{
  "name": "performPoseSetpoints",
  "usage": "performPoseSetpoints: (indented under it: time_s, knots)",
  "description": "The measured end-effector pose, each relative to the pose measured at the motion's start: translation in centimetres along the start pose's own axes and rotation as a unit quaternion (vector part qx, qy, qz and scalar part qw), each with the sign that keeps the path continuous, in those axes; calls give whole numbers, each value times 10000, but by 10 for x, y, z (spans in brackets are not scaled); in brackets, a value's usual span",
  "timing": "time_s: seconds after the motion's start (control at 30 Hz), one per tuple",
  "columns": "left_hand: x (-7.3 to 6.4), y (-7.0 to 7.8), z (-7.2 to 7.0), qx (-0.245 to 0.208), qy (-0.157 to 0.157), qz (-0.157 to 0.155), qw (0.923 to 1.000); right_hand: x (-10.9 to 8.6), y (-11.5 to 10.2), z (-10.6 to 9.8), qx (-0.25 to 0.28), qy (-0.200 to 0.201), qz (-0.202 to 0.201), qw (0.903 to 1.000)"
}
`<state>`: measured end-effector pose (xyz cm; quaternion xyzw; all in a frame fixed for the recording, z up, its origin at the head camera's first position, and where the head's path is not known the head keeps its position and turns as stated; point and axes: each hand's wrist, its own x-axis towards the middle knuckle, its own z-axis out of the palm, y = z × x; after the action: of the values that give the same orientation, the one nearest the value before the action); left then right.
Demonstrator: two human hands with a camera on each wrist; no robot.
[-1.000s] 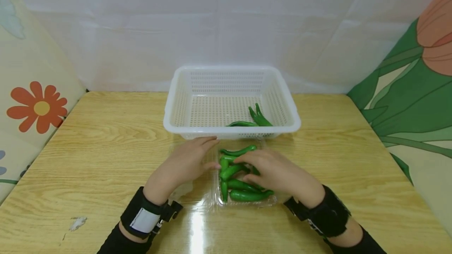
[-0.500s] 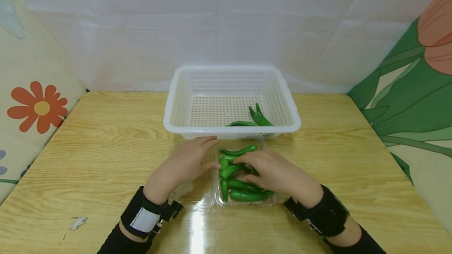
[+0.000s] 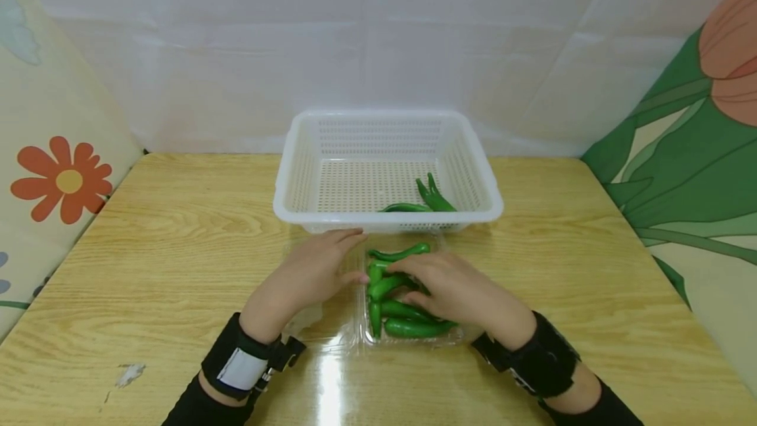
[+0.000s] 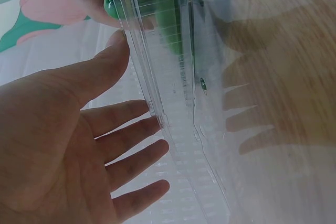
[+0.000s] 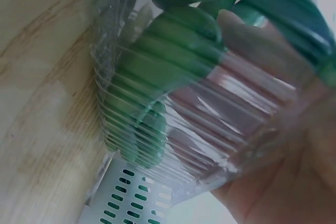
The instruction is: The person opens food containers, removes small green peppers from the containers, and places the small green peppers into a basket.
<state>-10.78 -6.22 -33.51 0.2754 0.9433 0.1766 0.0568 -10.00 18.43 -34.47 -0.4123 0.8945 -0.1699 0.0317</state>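
Observation:
A clear plastic box holds several green chili peppers. My right hand reaches into it from the right, thumb and fingers bent down among the peppers. In the right wrist view its fingers show through the ribbed wall, close to a dark green pepper; I cannot tell whether they grip it. My left hand is at the box's left side, thumb tip at the edge. The left wrist view has its fingers spread and nearly straight beside the clear plastic, nothing held.
Just behind the box stands a white perforated basket, with a few green peppers in its front right. The wooden table meets a white sheet at the back and floral panels on both sides.
My right hand and wrist have shifted very slightly left over the peppers. The left hand, box and basket stay where they were.

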Motion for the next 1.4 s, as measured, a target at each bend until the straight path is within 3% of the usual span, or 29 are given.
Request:
performPoseSetpoints:
  time_s: [0.7,1.4]
  knots:
    - [-1,0,0,29,-8,-31,10000,1,-2,6,-319,40,3,9995]
    - [-1,0,-1,-49,2,-12,10000,2,-1,3,-484,710,-511,9950]
